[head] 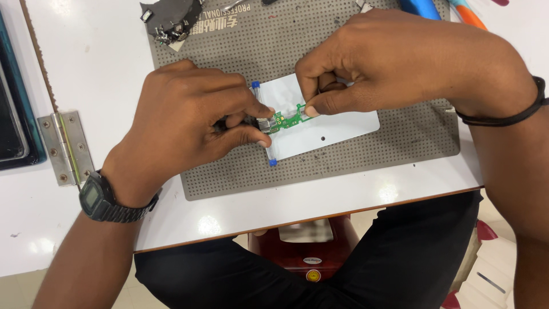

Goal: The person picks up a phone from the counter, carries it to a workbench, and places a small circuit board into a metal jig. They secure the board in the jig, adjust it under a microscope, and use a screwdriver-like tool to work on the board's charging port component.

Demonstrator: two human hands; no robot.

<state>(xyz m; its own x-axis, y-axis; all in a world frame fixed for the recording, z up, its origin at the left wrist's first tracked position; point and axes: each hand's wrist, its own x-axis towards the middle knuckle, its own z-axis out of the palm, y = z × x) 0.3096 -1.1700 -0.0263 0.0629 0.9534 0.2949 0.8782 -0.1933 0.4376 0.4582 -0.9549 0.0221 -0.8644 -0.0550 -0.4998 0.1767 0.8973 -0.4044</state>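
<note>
A small green circuit board (pixel 286 121) with a metal connector lies flat on a white plate (pixel 337 129).

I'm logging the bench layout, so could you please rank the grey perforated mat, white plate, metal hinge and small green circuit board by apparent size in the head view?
1. grey perforated mat
2. white plate
3. metal hinge
4. green circuit board, partly hidden by fingers

The left hand (pixel 189 114) has a black digital wristwatch (pixel 100 200) (rectangular grey face) on its wrist; the right hand (pixel 389 57) has a thin black band (pixel 514 117). Both forearms are bare, above black trousers (pixel 394 263).
</note>
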